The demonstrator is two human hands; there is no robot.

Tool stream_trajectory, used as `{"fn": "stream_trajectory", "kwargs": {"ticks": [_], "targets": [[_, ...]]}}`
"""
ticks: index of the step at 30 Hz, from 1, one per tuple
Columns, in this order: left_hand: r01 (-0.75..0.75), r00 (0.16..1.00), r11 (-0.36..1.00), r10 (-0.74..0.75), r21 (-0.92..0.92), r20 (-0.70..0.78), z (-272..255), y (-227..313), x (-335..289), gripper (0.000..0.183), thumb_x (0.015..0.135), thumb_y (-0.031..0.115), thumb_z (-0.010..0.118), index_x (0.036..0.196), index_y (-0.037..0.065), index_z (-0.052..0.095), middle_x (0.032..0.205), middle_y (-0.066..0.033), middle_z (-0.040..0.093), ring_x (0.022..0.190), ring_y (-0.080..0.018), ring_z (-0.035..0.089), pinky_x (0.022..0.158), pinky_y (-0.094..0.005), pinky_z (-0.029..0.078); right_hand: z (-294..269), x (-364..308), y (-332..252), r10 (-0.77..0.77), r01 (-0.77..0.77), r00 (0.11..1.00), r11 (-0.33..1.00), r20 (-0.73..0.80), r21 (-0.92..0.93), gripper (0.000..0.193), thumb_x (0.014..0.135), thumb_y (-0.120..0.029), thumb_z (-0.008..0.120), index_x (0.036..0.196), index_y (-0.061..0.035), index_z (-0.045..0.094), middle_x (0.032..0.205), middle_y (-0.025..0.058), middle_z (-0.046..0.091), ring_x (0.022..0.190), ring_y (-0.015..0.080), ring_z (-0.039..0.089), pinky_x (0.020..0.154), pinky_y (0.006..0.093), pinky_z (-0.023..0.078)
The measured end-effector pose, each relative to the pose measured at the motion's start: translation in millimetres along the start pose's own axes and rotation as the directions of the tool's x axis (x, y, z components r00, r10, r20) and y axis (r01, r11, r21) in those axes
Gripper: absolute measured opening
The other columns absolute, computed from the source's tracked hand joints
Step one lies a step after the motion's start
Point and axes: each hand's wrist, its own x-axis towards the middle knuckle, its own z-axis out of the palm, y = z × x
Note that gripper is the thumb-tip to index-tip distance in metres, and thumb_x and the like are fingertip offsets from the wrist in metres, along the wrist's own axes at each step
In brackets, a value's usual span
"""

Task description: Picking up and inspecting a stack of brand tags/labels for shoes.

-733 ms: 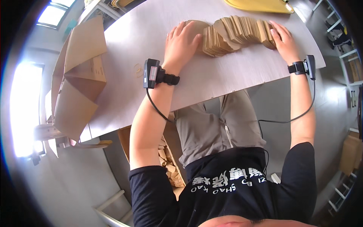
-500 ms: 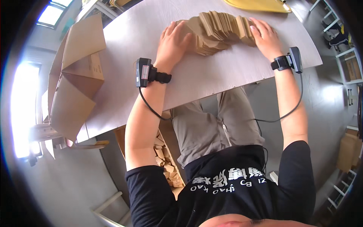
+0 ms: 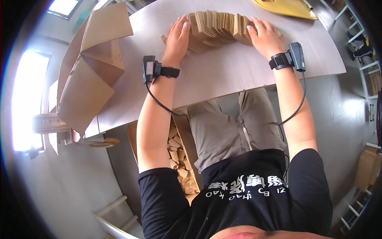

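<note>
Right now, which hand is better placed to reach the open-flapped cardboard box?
Probably the left hand: it is at the left end of the row of brown pieces, nearer the cardboard box, while the right hand is at the right end.

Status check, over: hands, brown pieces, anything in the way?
Left hand and right hand at opposite ends. Brown pieces lined up between them. Open cardboard box left, yellow object far right, both apart from the row.
</note>
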Motion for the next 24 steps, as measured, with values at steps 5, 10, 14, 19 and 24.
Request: {"fn": "stream_trajectory", "kwargs": {"ticks": [5,10,14,19,24], "targets": [[0.000,0.998,0.925,0.021,-0.381,0.052,-13.1,-10.6,29.3,0.052,0.109,0.041,0.042,0.145,0.007,0.056,0.144,-0.0161,0.060,0.140,-0.0284,0.050,0.118,-0.0379,0.033,-11.6,-1.9,-26.8,0.009,-0.009,1.000,1.000,0.024,0.008,0.063,0.104,-0.060,0.035,0.157,-0.0272,0.039,0.161,0.0082,0.039,0.148,0.0367,0.035,0.112,0.0784,0.024],[-0.074,0.990,0.918,0.020,-0.389,-0.139,-17.6,11.7,39.8,0.049,0.107,0.038,0.046,0.138,0.003,0.061,0.138,-0.0187,0.064,0.130,-0.0296,0.059,0.110,-0.0364,0.042,-8.8,-22.5,-56.7,0.063,-0.064,0.997,0.998,0.042,0.014,0.076,0.103,-0.065,0.031,0.161,-0.0162,0.030,0.168,0.0156,0.027,0.152,0.0434,0.025,0.116,0.0721,0.023],[-0.147,0.988,0.988,0.144,0.051,0.060,-19.6,8.0,49.5,0.051,0.104,0.038,0.050,0.139,0.002,0.059,0.135,-0.0244,0.063,0.129,-0.0380,0.058,0.110,-0.0393,0.043,-6.6,-32.6,-71.8,0.038,-0.053,0.996,0.978,0.075,0.203,0.082,0.101,-0.066,0.037,0.163,-0.0145,0.023,0.169,0.0187,0.019,0.155,0.0443,0.016,0.116,0.0760,0.017],[-0.145,0.985,0.985,0.135,0.097,0.103,-23.2,-2.4,51.9,0.052,0.103,0.040,0.050,0.144,0.008,0.056,0.141,-0.0249,0.059,0.134,-0.0405,0.053,0.115,-0.0417,0.039,-19.6,-28.7,6.7,-0.364,0.369,0.928,0.858,-0.083,0.358,0.109,0.086,-0.076,0.061,0.165,-0.0156,0.017,0.169,0.0234,0.015,0.155,0.0485,0.010,0.122,0.0613,0.023],[-0.414,0.891,0.900,0.432,0.138,-0.140,-11.6,52.0,23.2,0.058,0.101,0.031,0.055,0.152,0.007,0.043,0.156,-0.0211,0.044,0.150,-0.0399,0.032,0.122,-0.0513,0.026,-28.6,-8.9,74.3,-0.417,0.372,0.907,0.859,0.060,0.353,0.121,0.074,-0.058,0.083,0.166,-0.0249,0.012,0.167,0.0190,0.027,0.154,0.0380,0.025,0.124,0.0571,0.018]]}}
